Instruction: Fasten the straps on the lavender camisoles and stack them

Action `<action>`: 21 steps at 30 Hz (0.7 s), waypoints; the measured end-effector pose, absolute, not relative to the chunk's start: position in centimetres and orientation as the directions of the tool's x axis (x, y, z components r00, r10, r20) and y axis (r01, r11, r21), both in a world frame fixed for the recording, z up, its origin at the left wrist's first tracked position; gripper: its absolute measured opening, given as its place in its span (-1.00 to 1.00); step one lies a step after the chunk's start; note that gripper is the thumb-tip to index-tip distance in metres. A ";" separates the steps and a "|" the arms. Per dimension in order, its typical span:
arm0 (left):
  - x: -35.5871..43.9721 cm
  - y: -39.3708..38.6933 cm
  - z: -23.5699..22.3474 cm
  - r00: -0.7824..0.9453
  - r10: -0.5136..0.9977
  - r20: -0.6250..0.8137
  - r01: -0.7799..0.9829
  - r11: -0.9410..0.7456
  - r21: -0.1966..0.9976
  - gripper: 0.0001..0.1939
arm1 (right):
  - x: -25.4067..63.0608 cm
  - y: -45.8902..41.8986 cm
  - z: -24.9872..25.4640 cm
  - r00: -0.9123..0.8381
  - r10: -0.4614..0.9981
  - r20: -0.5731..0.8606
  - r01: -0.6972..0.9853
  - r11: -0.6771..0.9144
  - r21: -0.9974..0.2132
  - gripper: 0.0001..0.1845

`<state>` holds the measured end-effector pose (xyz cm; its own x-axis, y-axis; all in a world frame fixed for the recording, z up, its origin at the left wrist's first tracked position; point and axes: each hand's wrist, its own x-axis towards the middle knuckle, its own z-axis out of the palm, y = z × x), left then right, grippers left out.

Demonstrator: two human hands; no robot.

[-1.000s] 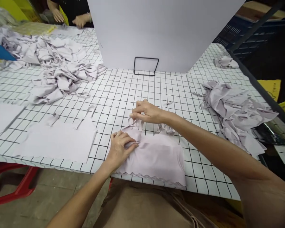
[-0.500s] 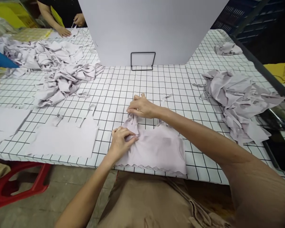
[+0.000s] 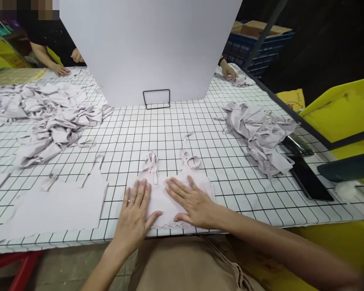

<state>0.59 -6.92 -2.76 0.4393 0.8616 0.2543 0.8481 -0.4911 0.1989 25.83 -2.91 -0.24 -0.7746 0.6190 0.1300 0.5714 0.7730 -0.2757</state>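
A pale pinkish strappy camisole (image 3: pixel 162 202) lies flat at the table's front edge, its two straps bunched toward the far side. My left hand (image 3: pixel 135 214) rests flat on its left part, fingers stretched out, a ring on one finger. On the right part my right hand (image 3: pixel 192 200) lies flat with the fingers spread. Neither hand grips anything. To the left, a flat stack of similar camisoles (image 3: pixel 60 206) lies with its straps upward.
Crumpled pale garments lie in a pile (image 3: pixel 57 117) at the left and another heap (image 3: pixel 257 133) at the right. A dark phone (image 3: pixel 311 178) is beside the right heap. A white upright board (image 3: pixel 154 48) stands at the back. Co-workers' hands (image 3: pixel 229 72) show beyond it.
My hands have let go of the left strap and now lie flat on the camisole. The view has swung right; a co-worker's hand now shows at the back right.
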 end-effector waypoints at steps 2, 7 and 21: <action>0.1 -6.8 -3.3 0.421 0.871 0.252 0.862 -0.471 0.190 -0.14 | 28.2 -3.1 -0.9 -0.701 0.698 0.149 0.650 0.711 -0.268 -0.12; 1.9 -3.1 -0.9 0.339 0.860 0.381 0.772 -0.486 0.410 -0.45 | 30.3 7.8 0.7 -0.243 0.934 0.261 0.818 0.342 -0.463 -0.54; 7.0 11.0 5.8 0.338 0.923 0.184 0.380 -0.312 0.871 -0.56 | 28.4 14.2 5.0 -0.468 0.881 -0.069 0.515 0.208 -0.831 -0.87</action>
<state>7.01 11.00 5.78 0.3378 0.9231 0.1837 0.3801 -0.3123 0.8706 28.40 14.22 4.97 -0.4680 0.8810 -0.0695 0.5155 0.2083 -0.8312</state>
